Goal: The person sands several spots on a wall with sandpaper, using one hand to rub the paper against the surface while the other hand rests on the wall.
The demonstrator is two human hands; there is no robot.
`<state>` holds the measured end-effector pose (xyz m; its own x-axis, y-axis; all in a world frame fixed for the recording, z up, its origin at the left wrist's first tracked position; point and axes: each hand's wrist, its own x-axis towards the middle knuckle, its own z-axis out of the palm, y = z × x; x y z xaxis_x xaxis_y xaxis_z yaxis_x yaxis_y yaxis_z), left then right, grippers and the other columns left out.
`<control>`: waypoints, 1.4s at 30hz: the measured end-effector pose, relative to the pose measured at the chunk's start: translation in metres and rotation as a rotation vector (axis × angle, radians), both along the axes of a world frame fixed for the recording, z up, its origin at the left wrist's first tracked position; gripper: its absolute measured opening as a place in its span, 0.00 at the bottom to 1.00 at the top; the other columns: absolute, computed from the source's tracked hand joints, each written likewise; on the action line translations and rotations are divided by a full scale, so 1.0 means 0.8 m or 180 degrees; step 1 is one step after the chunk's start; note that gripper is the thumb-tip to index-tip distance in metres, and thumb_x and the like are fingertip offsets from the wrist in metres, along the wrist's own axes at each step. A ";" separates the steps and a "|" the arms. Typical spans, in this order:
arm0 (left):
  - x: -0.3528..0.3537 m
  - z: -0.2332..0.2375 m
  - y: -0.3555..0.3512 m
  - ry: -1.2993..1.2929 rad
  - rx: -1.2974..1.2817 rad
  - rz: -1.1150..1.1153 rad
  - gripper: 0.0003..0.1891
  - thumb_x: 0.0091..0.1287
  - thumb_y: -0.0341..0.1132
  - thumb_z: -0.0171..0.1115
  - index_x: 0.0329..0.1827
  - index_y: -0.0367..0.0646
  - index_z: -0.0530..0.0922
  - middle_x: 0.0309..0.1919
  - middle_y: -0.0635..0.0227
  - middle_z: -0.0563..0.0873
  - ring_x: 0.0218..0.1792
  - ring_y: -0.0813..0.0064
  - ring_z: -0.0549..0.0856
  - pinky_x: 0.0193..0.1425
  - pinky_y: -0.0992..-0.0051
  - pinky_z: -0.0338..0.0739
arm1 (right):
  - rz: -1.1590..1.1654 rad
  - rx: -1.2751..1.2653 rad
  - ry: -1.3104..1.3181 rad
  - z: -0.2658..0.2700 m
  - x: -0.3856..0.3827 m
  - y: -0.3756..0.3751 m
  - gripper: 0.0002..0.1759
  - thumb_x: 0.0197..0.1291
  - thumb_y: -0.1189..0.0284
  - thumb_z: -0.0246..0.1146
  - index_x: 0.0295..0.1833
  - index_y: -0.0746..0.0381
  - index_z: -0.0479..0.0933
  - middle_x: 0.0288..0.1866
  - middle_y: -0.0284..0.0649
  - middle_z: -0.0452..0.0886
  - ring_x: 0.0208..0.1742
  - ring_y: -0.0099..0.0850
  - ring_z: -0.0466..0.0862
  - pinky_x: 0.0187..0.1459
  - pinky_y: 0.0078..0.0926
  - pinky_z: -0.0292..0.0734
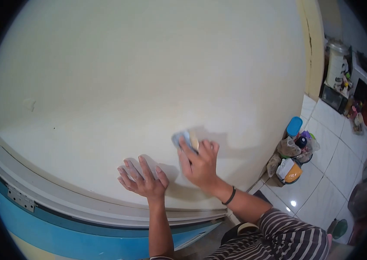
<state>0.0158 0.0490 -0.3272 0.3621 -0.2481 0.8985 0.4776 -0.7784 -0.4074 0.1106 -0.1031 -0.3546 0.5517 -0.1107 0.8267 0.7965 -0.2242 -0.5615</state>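
Note:
My right hand [201, 164] grips a small flat pad [184, 139], grey-blue on one side and tan on the other, pressed at the cream wall [149, 78]. The pad is blurred by motion; its kind I cannot tell. The index finger stretches over the pad while the other fingers curl beside it. To the left and slightly lower, my left hand [146, 178] rests with fingers spread at the wall, holding nothing. A dark band circles my right wrist.
Below the wall runs a white door frame [75, 197] with a metal hinge [20, 198] and a blue door panel [71, 232]. At right, a blue-lidded container [294, 126] and several bags [289, 147] stand on the white tiled floor [318, 173].

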 end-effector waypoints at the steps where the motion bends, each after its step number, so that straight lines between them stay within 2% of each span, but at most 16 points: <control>1: -0.002 -0.001 0.000 0.0016 -0.0059 0.0032 0.28 0.73 0.48 0.50 0.70 0.45 0.81 0.77 0.46 0.71 0.80 0.37 0.63 0.83 0.41 0.48 | -0.0059 0.0050 -0.0011 0.016 0.010 -0.002 0.25 0.59 0.72 0.71 0.64 0.59 0.84 0.34 0.38 0.76 0.37 0.37 0.71 0.46 0.41 0.59; 4: 0.001 -0.002 0.000 -0.0018 -0.0087 0.0028 0.27 0.74 0.49 0.51 0.70 0.46 0.81 0.77 0.46 0.71 0.79 0.36 0.63 0.83 0.40 0.48 | -0.0112 0.0178 -0.0172 0.041 0.027 -0.003 0.25 0.58 0.71 0.71 0.63 0.58 0.84 0.34 0.38 0.76 0.38 0.37 0.71 0.47 0.41 0.59; 7: -0.001 -0.003 -0.002 0.0000 -0.0089 0.0014 0.28 0.74 0.49 0.50 0.71 0.46 0.81 0.77 0.46 0.71 0.79 0.36 0.63 0.83 0.40 0.48 | -0.0011 -0.0089 -0.0069 -0.007 0.009 -0.006 0.22 0.57 0.73 0.71 0.60 0.60 0.86 0.38 0.40 0.81 0.39 0.37 0.72 0.50 0.40 0.59; 11: 0.002 -0.002 0.001 -0.0043 -0.0013 -0.0027 0.28 0.74 0.48 0.50 0.71 0.45 0.80 0.77 0.46 0.71 0.80 0.36 0.62 0.83 0.41 0.47 | -0.0042 -0.0169 -0.0066 -0.040 0.016 -0.015 0.23 0.59 0.70 0.71 0.61 0.57 0.85 0.33 0.37 0.74 0.38 0.37 0.71 0.48 0.41 0.58; 15: 0.002 -0.003 -0.002 0.0010 -0.0075 0.0008 0.29 0.73 0.48 0.50 0.71 0.45 0.80 0.77 0.44 0.71 0.80 0.36 0.62 0.83 0.40 0.47 | -0.0128 0.0001 -0.0234 0.031 0.053 -0.027 0.24 0.59 0.70 0.71 0.62 0.56 0.85 0.34 0.37 0.74 0.39 0.37 0.70 0.49 0.41 0.58; 18: -0.001 -0.003 0.001 0.0014 -0.0006 -0.0007 0.29 0.74 0.48 0.50 0.72 0.43 0.79 0.78 0.42 0.69 0.81 0.37 0.61 0.84 0.42 0.46 | -0.0076 -0.0068 -0.0304 -0.006 0.053 -0.028 0.24 0.58 0.70 0.72 0.63 0.56 0.85 0.34 0.38 0.74 0.39 0.37 0.70 0.49 0.41 0.59; 20: 0.003 0.002 -0.002 0.0020 0.0075 -0.0040 0.29 0.75 0.46 0.48 0.74 0.41 0.77 0.79 0.41 0.68 0.82 0.38 0.59 0.84 0.44 0.44 | 0.0009 -0.0300 -0.0108 -0.044 0.041 -0.039 0.24 0.58 0.72 0.72 0.62 0.57 0.86 0.37 0.40 0.77 0.41 0.39 0.71 0.50 0.41 0.59; 23: 0.002 0.002 -0.003 0.0045 0.0052 -0.0022 0.29 0.75 0.46 0.48 0.74 0.40 0.77 0.78 0.41 0.68 0.82 0.38 0.58 0.84 0.44 0.43 | 0.0102 -0.0255 -0.0134 -0.034 0.049 -0.042 0.23 0.58 0.72 0.72 0.62 0.58 0.86 0.39 0.40 0.78 0.41 0.39 0.71 0.51 0.41 0.60; 27: 0.002 0.002 -0.002 0.0034 0.0021 0.0008 0.29 0.74 0.47 0.49 0.73 0.41 0.78 0.78 0.42 0.68 0.82 0.37 0.59 0.84 0.43 0.44 | 0.0057 -0.0191 -0.0423 0.027 0.072 -0.043 0.23 0.58 0.71 0.71 0.61 0.58 0.86 0.42 0.40 0.81 0.41 0.39 0.71 0.51 0.40 0.60; 30: 0.000 -0.001 0.000 0.0029 -0.0001 0.0023 0.29 0.73 0.48 0.51 0.73 0.44 0.78 0.78 0.43 0.69 0.80 0.35 0.60 0.83 0.40 0.47 | 0.0086 -0.0250 -0.0506 -0.012 0.069 -0.048 0.25 0.56 0.71 0.73 0.62 0.55 0.85 0.34 0.36 0.72 0.40 0.37 0.71 0.48 0.41 0.59; 32: 0.001 -0.001 0.000 0.0009 0.0025 0.0009 0.29 0.73 0.48 0.51 0.73 0.44 0.78 0.78 0.43 0.69 0.80 0.35 0.60 0.83 0.40 0.47 | 0.0027 -0.0370 -0.0426 -0.047 0.064 -0.050 0.26 0.55 0.70 0.73 0.62 0.55 0.85 0.34 0.36 0.73 0.40 0.37 0.71 0.48 0.42 0.60; 35: 0.002 0.000 -0.001 0.0015 0.0016 0.0011 0.29 0.73 0.48 0.50 0.73 0.44 0.78 0.79 0.42 0.68 0.80 0.35 0.60 0.83 0.39 0.46 | 0.0035 -0.0311 -0.0426 -0.046 0.060 -0.048 0.27 0.54 0.70 0.74 0.62 0.54 0.85 0.35 0.36 0.73 0.40 0.37 0.71 0.48 0.43 0.60; 38: 0.002 0.004 -0.004 0.0060 0.0094 0.0037 0.30 0.74 0.46 0.48 0.74 0.39 0.77 0.79 0.40 0.68 0.82 0.39 0.58 0.85 0.45 0.44 | 0.0040 -0.0171 -0.0577 0.003 0.076 -0.045 0.27 0.53 0.70 0.75 0.62 0.54 0.85 0.36 0.36 0.74 0.41 0.38 0.71 0.49 0.43 0.61; 40: 0.002 0.000 -0.001 0.0040 0.0043 0.0017 0.30 0.73 0.48 0.49 0.73 0.42 0.78 0.79 0.41 0.68 0.81 0.37 0.59 0.84 0.42 0.45 | 0.0036 -0.0137 -0.0708 0.015 0.083 -0.043 0.27 0.52 0.70 0.75 0.61 0.54 0.85 0.36 0.36 0.75 0.41 0.38 0.71 0.49 0.43 0.61; 42: 0.002 -0.001 0.001 0.0033 0.0024 0.0009 0.30 0.72 0.48 0.50 0.73 0.43 0.78 0.79 0.42 0.68 0.81 0.35 0.59 0.83 0.40 0.46 | 0.0058 -0.0294 -0.0515 -0.015 0.075 -0.053 0.26 0.53 0.70 0.75 0.61 0.55 0.86 0.37 0.37 0.76 0.41 0.38 0.71 0.50 0.42 0.60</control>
<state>0.0174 0.0498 -0.3277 0.3722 -0.2539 0.8927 0.4755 -0.7739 -0.4183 0.1703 -0.1451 -0.3669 0.4118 -0.0214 0.9110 0.8792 -0.2535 -0.4034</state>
